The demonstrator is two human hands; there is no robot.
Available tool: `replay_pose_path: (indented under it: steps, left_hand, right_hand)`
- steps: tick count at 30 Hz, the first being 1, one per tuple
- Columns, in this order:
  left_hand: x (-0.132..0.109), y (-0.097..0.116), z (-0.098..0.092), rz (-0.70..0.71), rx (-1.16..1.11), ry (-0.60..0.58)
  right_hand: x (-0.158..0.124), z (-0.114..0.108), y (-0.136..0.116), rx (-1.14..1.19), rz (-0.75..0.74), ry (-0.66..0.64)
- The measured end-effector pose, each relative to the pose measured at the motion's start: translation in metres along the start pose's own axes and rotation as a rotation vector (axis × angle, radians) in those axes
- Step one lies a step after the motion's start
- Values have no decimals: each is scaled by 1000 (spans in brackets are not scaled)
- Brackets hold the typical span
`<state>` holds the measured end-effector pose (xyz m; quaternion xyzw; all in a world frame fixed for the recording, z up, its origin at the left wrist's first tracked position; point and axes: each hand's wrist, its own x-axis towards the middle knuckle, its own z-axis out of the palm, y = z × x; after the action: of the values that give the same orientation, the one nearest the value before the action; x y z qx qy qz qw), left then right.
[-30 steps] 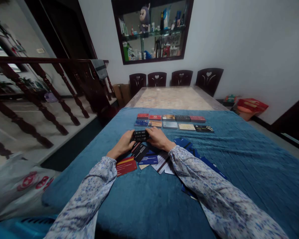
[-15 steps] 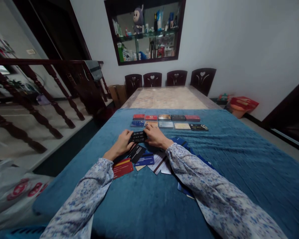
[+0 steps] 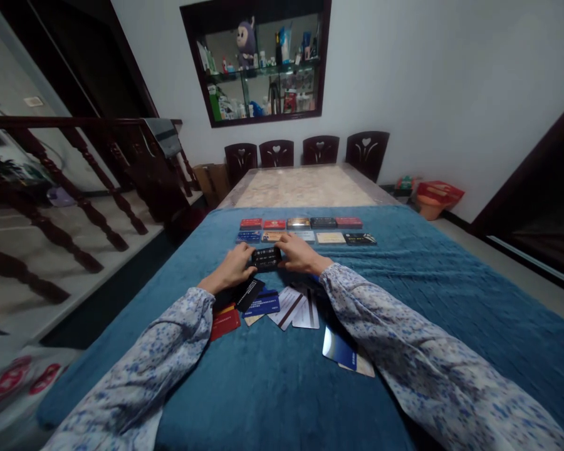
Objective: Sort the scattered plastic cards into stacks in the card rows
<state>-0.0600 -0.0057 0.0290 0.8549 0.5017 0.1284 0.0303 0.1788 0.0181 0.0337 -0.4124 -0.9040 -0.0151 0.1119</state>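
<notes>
My left hand and my right hand pinch the two short ends of a black card with white print, holding it just above the blue cloth. Beyond it lie two neat rows of cards, red, blue, gold, grey and black. Under my wrists a loose heap of cards is spread out: a red one, a blue one, white ones with a dark stripe. A shiny blue card lies beside my right sleeve.
The blue cloth covers the near part of a long marble-topped table. Several dark chairs stand at its far end under a glass wall cabinet. A wooden stair railing runs along the left. A white plastic bag sits at lower left.
The view has swung right, so everything shifted left in frame. My right forearm moved aside and uncovered the shiny blue card. Both hands still hold the black card.
</notes>
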Motion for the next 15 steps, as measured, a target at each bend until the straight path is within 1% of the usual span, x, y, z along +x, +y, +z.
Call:
replay_pose_path:
  steps: [9,15]
  left_hand:
    - [33,20,-2,61,35,-27]
    - [58,30,2,105,10,3]
  right_hand:
    - [-18,-17,24,-21,62,-22]
    - [-26,-22,48,-23,72,-23]
